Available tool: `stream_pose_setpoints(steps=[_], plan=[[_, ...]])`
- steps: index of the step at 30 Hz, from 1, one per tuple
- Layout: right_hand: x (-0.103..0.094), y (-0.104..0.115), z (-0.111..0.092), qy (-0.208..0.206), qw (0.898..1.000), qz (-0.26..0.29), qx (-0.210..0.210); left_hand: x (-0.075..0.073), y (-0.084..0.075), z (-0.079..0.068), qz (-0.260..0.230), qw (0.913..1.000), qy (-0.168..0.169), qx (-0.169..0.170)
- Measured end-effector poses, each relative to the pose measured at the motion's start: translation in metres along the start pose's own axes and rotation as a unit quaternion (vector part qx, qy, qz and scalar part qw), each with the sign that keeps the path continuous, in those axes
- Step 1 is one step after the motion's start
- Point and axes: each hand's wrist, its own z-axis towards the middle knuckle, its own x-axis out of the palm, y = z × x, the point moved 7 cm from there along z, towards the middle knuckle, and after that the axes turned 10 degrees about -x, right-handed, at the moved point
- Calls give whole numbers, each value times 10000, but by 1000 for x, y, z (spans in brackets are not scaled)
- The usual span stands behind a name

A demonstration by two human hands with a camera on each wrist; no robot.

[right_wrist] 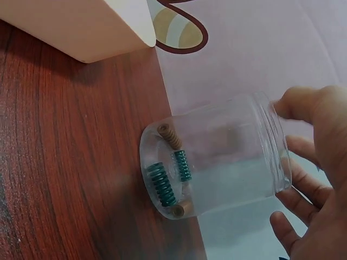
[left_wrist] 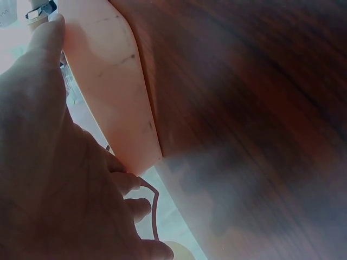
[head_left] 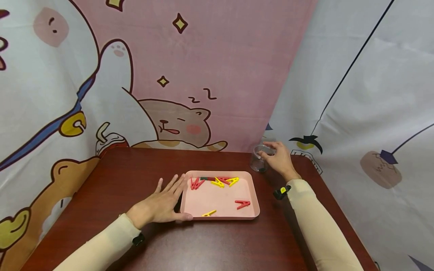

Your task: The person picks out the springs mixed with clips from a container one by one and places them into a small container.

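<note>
Jar (right_wrist: 233,157): four springs lie in the bottom, two green springs (right_wrist: 161,185) and two brown springs (right_wrist: 172,140), so the step in hand looks like work on the springs at the jar's mouth.
Jar rim: the next move probably calls for a light touch here, either a settled grip or fingers drawn clear, with no tipping.
Right hand (head_left: 278,160): up at the mouth, thumb by one side of the rim, fingers spread towards the other; whether it grips or merely touches, one cannot tell (glass or plastic, that's anyone's call too).
Jar spot: just below that hand, upright on the tabletop (head_left: 223,244), past the far right corner of the tray (head_left: 203,201).
Left hand (head_left: 162,203): grasping nothing, fingers straight and fanned against the tray's left side, thumb at the near corner; it appears to be steadying things.
Pink tray: between the two hands, with red clips (head_left: 242,204) and yellow clips (head_left: 209,213), most of them gathered along the far side beside a dark green and red piece (head_left: 207,178) too small to make out.
Backdrop: a printed cloth (head_left: 244,75) hangs behind it all, a sleeping bear among its cartoons.
</note>
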Motion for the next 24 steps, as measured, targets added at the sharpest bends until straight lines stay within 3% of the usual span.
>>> stream_pose_setpoints(steps=[24], plan=[[-3,3,-5,-38,10000,-41,-28,3,2,2,20,10000,28,-46]])
